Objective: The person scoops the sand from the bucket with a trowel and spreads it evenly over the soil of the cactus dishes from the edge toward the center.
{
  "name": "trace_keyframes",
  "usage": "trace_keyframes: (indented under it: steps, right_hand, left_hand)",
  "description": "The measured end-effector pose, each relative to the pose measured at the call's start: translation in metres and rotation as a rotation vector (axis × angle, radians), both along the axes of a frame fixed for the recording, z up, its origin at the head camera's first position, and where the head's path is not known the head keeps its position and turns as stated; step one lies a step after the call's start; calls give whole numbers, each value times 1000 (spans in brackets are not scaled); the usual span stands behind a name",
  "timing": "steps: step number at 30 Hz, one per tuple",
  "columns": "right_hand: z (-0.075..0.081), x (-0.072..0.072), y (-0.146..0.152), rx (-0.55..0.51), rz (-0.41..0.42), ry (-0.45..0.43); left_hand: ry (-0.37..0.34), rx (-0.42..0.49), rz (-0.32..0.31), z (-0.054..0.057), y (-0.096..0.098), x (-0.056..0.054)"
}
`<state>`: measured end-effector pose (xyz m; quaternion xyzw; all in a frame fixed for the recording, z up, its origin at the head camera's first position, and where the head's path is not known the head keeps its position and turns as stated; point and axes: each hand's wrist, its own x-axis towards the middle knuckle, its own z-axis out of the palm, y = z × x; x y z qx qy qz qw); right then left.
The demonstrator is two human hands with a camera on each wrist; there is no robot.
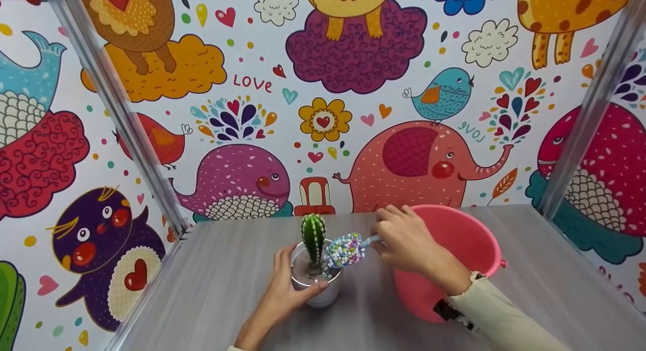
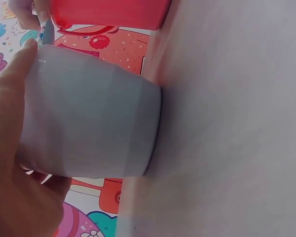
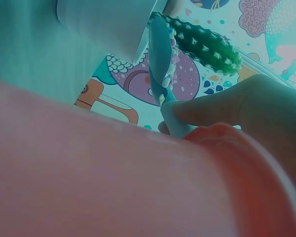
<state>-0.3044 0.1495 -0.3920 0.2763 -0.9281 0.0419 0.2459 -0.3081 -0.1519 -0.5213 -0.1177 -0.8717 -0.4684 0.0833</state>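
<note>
A green cactus [image 1: 314, 240] stands in a white pot [image 1: 323, 295] on the table; greyish soil shows around its base. My left hand [image 1: 287, 283] grips the pot from the left, thumb near the front rim. In the left wrist view the pot [image 2: 93, 113] rests on its base between thumb and fingers. My right hand [image 1: 406, 240] pinches the handle of a small light-blue scoop [image 3: 160, 54]. Heaped on the scoop are small multicoloured beads [image 1: 345, 250]. Its tip is at the pot's right rim, beside the cactus, and some beads lie at the soil's edge.
A pink bucket [image 1: 484, 240] stands at the right, under my right forearm; its inside is mostly hidden. The grey wood-look table [image 1: 222, 270] meets walls printed with cartoon animals. Metal corner posts [image 1: 121, 113] stand at left and right.
</note>
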Motion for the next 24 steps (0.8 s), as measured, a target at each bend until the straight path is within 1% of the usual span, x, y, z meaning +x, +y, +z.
trace_keyframes:
  steps: [3, 10, 17, 24]
  right_hand:
    - [0, 0, -1, 2, -5, -5]
    - [-1, 0, -2, 11, -19, -14]
    - [-2, -1, -2, 17, -30, -16]
    - [-1, 0, -3, 10, -42, -27]
  left_hand:
    - [-1, -10, 6, 0, 0, 0]
    - [24, 19, -29, 0, -4, 0]
    - [-26, 27, -51, 4, -11, -4]
    - [-63, 38, -57, 4, -18, -7]
